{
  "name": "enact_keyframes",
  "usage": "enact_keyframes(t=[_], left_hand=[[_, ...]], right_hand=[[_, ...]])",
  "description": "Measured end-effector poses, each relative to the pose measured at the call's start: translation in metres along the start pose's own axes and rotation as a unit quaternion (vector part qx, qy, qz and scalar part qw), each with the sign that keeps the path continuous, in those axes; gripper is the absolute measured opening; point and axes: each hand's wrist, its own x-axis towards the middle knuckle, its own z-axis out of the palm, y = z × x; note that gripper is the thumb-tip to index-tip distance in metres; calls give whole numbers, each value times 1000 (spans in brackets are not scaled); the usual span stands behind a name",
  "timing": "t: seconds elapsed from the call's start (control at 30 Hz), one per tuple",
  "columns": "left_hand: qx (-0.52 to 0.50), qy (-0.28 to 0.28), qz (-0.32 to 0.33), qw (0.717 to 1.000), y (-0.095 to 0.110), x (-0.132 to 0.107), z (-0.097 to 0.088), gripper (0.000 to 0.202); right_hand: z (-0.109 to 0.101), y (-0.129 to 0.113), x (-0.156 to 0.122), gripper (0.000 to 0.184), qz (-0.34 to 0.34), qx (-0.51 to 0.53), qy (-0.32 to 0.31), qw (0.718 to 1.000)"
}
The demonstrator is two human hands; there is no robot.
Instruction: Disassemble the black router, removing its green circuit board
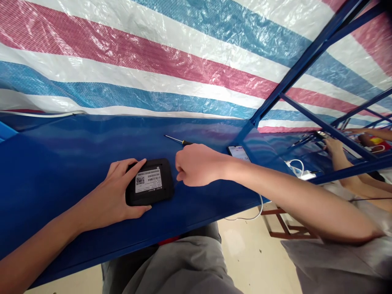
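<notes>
A small black device (159,190) with a white barcode label lies flat on the blue table (61,163). My left hand (114,194) grips its left side, thumb at the near edge and fingers over the far edge. My right hand (197,164) hovers just right of the device with its fingers curled in; whether it pinches something small I cannot tell. A thin screwdriver (178,140) with a black and yellow handle lies just beyond my right hand.
A phone (239,152) with a lit screen lies right of my right wrist. A white cable (295,166) hangs off the table's right end. Another person's arms (339,157) work at the adjoining bench to the right. A striped tarp (153,61) forms the backdrop.
</notes>
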Motion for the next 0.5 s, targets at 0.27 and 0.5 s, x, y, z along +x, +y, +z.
enact_keyframes(t=[0.27, 0.5], left_hand=[[0, 18, -14, 1000, 4, -1, 0, 112], [-25, 22, -36, 999, 15, -1, -4, 109]], right_hand=[[33, 21, -7, 36, -11, 64, 60, 996], [56, 30, -17, 38, -17, 79, 113, 990]])
